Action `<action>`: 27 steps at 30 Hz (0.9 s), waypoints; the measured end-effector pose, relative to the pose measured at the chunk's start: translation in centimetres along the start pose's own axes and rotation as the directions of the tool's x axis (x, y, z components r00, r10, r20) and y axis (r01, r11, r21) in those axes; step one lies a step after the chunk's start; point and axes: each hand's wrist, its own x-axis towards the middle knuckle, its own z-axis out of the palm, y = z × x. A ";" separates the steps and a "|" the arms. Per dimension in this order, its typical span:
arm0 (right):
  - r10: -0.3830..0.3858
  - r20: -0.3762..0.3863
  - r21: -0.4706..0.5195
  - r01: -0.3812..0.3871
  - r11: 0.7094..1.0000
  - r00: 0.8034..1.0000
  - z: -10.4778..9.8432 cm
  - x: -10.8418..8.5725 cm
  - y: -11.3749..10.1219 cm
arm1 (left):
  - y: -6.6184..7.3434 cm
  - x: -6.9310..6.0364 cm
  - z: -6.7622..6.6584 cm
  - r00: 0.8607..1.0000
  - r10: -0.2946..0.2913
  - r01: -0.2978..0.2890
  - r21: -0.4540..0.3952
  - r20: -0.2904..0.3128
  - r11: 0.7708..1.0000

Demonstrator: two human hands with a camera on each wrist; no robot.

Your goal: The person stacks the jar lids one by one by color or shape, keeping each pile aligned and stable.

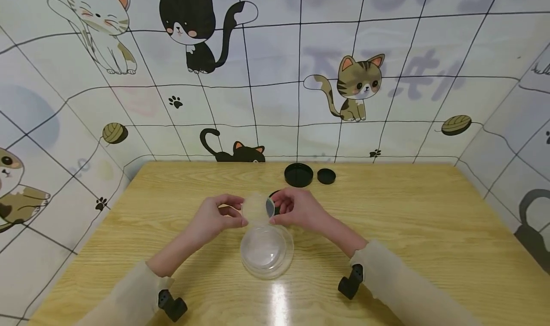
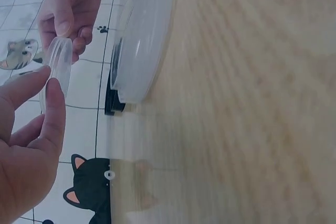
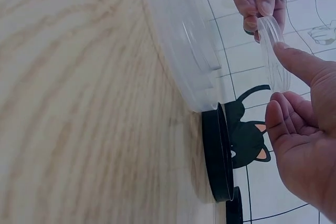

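Between my two hands, a small clear round plastic lid point(image 1: 254, 209) is held up on its edge above the table. My left hand point(image 1: 216, 216) pinches its left rim with thumb and fingers. From the opposite side my right hand point(image 1: 301, 209) grips the rim, thumb against it in the right wrist view. Just below the hands, larger clear round plastic pieces point(image 1: 264, 252) lie nested on the table. A black round piece behind the right hand is mostly hidden in the head view.
Toward the back edge of the wooden table point(image 1: 386, 211) lie a larger black round lid point(image 1: 298, 175) and a smaller black round lid point(image 1: 326, 176). Behind rises a cat-printed cloth point(image 1: 279, 97), which also hangs at both sides.
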 end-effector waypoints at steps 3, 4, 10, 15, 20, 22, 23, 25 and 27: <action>0.002 0.011 0.002 -0.002 1.000 1.000 0.2 -0.7 0.0 | -0.1 -0.7 0.6 1.000 -0.009 0.009 -0.010 -0.004 1.000; 0.002 0.015 0.002 -0.002 1.000 1.000 0.2 -1.0 0.1 | -0.1 -1.0 0.8 1.000 -0.012 0.012 -0.017 -0.003 1.000; -0.008 0.042 -0.002 0.008 1.000 0.999 0.7 -2.3 0.4 | -0.3 -2.4 1.6 0.999 -0.033 0.033 -0.029 0.006 0.999; -0.013 0.044 -0.020 0.014 1.000 0.999 1.1 -3.1 0.4 | -0.5 -3.3 2.2 0.999 -0.038 0.038 -0.061 0.005 0.997; -0.021 0.051 -0.039 0.023 0.999 0.998 1.5 -3.7 0.4 | -0.8 -4.0 2.6 0.999 -0.043 0.043 -0.073 0.011 0.996; -0.019 0.058 -0.044 0.021 0.999 0.998 1.7 -3.9 0.5 | -1.0 -4.2 2.8 0.999 -0.047 0.048 -0.068 0.015 0.997; -0.018 0.061 -0.046 0.021 0.999 0.998 1.7 -4.0 0.5 | -1.1 -4.3 2.8 0.999 -0.047 0.048 -0.063 0.018 0.997; -0.017 0.069 -0.049 0.020 0.999 0.997 1.9 -4.1 0.6 | -1.2 -4.4 2.9 0.999 -0.049 0.050 -0.055 0.019 0.997; -0.021 0.070 -0.059 0.025 0.998 0.997 2.0 -4.2 0.6 | -1.3 -4.4 2.9 0.999 -0.045 0.046 -0.047 0.019 0.998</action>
